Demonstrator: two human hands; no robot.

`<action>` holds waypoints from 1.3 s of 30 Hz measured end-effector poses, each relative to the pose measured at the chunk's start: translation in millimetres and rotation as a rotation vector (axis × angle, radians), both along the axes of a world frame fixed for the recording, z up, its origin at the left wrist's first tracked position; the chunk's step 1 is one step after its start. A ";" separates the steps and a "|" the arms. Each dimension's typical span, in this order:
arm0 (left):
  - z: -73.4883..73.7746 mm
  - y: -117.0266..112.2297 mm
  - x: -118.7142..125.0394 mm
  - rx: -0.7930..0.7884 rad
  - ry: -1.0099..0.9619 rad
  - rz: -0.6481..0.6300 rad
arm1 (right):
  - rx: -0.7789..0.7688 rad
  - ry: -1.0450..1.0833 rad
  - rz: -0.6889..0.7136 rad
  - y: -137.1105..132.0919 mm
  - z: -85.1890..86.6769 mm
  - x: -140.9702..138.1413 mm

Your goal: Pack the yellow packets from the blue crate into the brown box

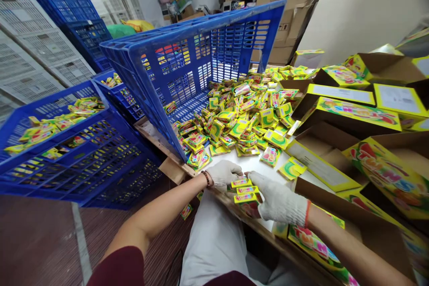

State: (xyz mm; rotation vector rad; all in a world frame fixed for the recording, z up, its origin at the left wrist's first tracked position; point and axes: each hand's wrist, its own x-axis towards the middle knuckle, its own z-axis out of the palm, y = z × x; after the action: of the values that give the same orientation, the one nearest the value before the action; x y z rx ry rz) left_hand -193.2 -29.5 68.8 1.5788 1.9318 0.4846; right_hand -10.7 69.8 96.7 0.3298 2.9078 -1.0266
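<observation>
My right hand (278,199), in a white knit glove, is closed around a short row of small yellow candy boxes (246,191) at the table's near edge. Beside the far end of that row is my left hand (223,173), gloved too, its fingers curled in; what they grip is hidden. A large heap of the same small boxes (237,125) spreads beyond both hands. It spills out of a blue plastic crate (187,58) tipped on its side. One loose candy box (271,155) lies flat on the white tabletop (231,161).
Open yellow display cartons (358,114) crowd the right side, several deep. At the left stand blue crates (110,161) holding more boxes. White crates (36,40) are stacked behind them. Brown cardboard boxes (284,18) rise at the back. A small box (186,211) lies below the table edge.
</observation>
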 end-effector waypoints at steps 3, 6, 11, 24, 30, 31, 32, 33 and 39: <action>1.2 7.2 -6.8 -0.031 0.100 0.094 | 0.292 -0.176 0.052 -5.4 2.4 -0.8; 0.5 11.9 -23.6 -0.038 0.290 0.245 | 0.484 -0.275 0.097 -13.2 0.7 -5.0; -6.5 17.5 -42.8 -0.086 0.536 0.355 | 0.524 -0.370 0.104 -24.5 -8.0 -15.0; -8.8 10.7 -51.5 -0.066 0.504 0.293 | 0.517 -0.320 0.052 -20.6 -10.2 -22.8; -17.6 7.7 -29.4 0.029 0.165 0.251 | 0.517 -0.189 0.030 -18.7 -25.7 -18.3; -21.1 5.8 -24.1 0.042 0.103 0.250 | 0.511 -0.134 0.014 -17.2 -29.5 -17.3; -25.0 4.1 -18.2 0.057 0.049 0.268 | 0.510 -0.081 -0.004 -15.2 -33.4 -16.7; -29.3 2.6 -11.7 0.075 0.002 0.304 | 0.513 -0.042 -0.018 -12.7 -37.0 -16.4; -57.0 3.1 35.5 0.201 -0.170 0.613 | 0.478 -0.215 0.065 1.2 -40.5 -24.3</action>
State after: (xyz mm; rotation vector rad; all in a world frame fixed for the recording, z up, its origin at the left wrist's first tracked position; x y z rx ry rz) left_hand -157.7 -26.4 11.8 0.9820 2.2655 1.0530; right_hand -35.0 71.0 56.2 0.3312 2.9022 -0.2542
